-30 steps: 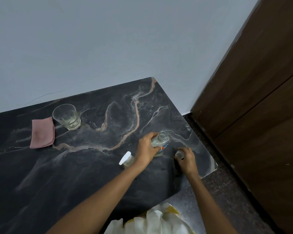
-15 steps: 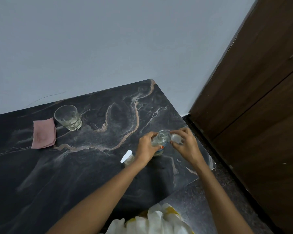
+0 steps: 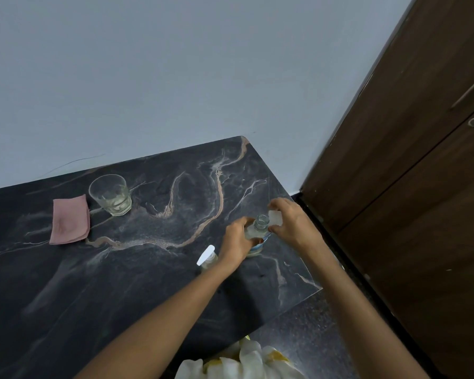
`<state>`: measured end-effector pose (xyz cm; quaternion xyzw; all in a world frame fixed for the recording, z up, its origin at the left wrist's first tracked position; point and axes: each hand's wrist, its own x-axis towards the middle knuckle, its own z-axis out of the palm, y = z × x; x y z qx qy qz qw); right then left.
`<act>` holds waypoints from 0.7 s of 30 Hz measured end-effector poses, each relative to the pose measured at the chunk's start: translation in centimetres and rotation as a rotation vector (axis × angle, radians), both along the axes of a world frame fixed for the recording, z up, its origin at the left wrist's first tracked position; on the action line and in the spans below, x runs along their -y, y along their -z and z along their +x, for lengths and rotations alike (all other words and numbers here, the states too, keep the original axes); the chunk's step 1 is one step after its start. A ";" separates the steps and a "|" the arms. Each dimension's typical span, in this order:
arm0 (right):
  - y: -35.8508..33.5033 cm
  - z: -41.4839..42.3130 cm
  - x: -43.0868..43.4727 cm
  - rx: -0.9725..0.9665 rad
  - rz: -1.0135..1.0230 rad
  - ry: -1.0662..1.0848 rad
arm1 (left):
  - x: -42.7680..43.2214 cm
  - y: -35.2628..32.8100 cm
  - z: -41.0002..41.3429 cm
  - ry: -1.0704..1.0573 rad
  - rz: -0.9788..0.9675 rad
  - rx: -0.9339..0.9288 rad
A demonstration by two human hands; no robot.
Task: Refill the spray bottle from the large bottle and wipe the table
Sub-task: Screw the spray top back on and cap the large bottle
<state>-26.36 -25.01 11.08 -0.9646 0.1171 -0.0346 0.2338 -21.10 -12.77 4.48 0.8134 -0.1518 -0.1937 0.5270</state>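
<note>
Steadying large bottle with wrapped left hand; right hand fingers pinching cap beside mouth, probably for recapping.

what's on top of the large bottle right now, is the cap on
Nothing sits on the large bottle: its round mouth is open. The right hand holds the cap just beside the neck. The left hand covers much of the bottle's body.

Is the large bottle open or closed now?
Open. The large bottle shows a bare round mouth, and the right hand holds the cap beside it.
</note>
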 end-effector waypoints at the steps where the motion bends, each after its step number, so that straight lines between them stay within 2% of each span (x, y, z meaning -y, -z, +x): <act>1: -0.2 0.2 -0.1 0.003 -0.008 -0.010 | 0.0 0.0 0.0 0.008 0.004 -0.008; 10: -1.8 1.2 -0.8 -0.062 -0.112 -0.145 | -0.1 0.0 -0.1 0.039 -0.006 -0.029; 14: -2.0 1.4 -1.1 -0.095 -0.175 -0.211 | -0.1 -0.8 -0.3 -0.061 -0.159 -0.259; 17: -1.9 1.6 -1.4 -0.167 -0.251 -0.248 | -0.1 -0.7 -0.3 -0.072 -0.186 -0.301; 21: -1.8 1.8 -1.5 -0.172 -0.261 -0.251 | -0.2 -1.1 -0.4 -0.053 -0.193 -0.302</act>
